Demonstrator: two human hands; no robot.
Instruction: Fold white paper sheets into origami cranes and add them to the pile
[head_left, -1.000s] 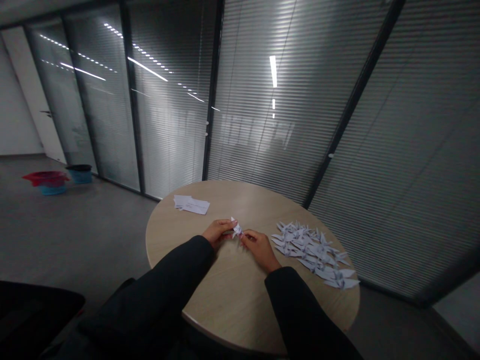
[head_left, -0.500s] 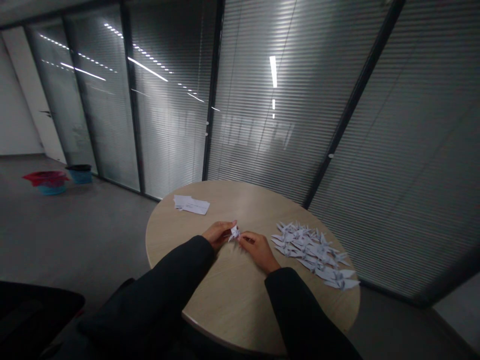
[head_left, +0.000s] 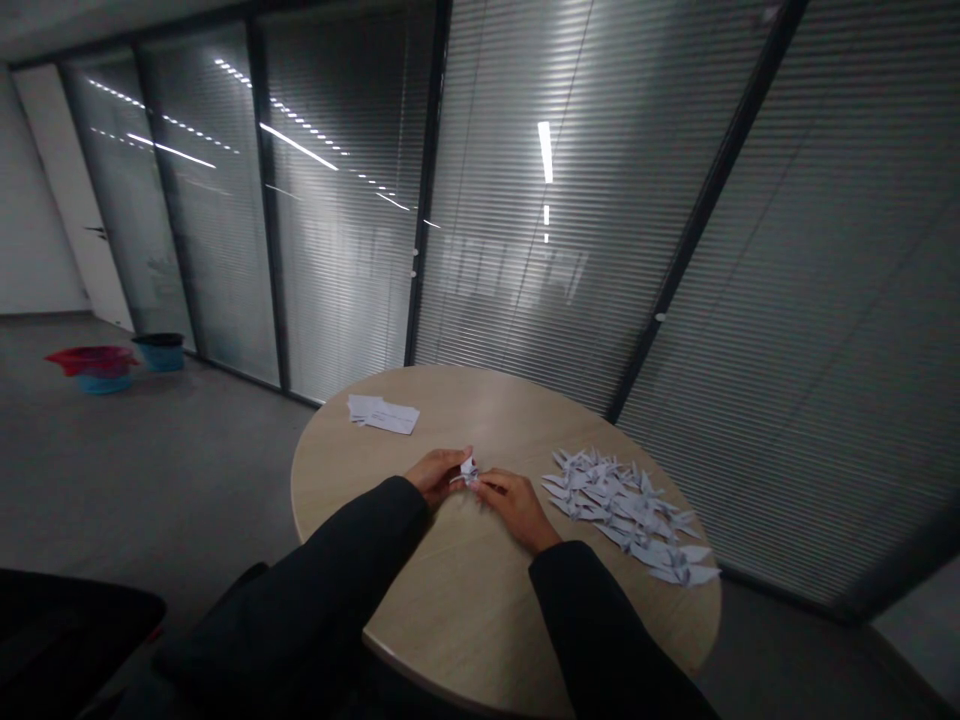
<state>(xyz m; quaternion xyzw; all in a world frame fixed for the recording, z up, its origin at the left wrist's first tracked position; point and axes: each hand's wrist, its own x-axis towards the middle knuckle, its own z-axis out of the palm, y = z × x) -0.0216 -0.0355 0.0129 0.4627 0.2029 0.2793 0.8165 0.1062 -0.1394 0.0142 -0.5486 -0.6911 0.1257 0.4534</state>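
Observation:
Between my left hand [head_left: 437, 474] and my right hand [head_left: 516, 508] a small white paper crane [head_left: 469, 471] is pinched, its lower part hidden by my fingers. Both hands hold it just above the round light-wood table [head_left: 480, 410]. To the right of my right hand lies a heap of several folded paper cranes [head_left: 622, 513], close to the table's edge. A small stack of white paper slips [head_left: 382, 414] rests farther off, toward the table's far left.
Black sleeves cover both forearms. A dark chair back [head_left: 67, 620] sits at the lower left. Behind the table stand glass partitions with closed blinds [head_left: 547, 280]. Red and blue plastic tubs [head_left: 96, 365] and a dark-rimmed blue bin [head_left: 159, 352] stand on the grey floor by the glass.
The paper crane has sunk lower and is now more hidden between my fingers, and my hands have drawn closer together. The view has shifted slightly.

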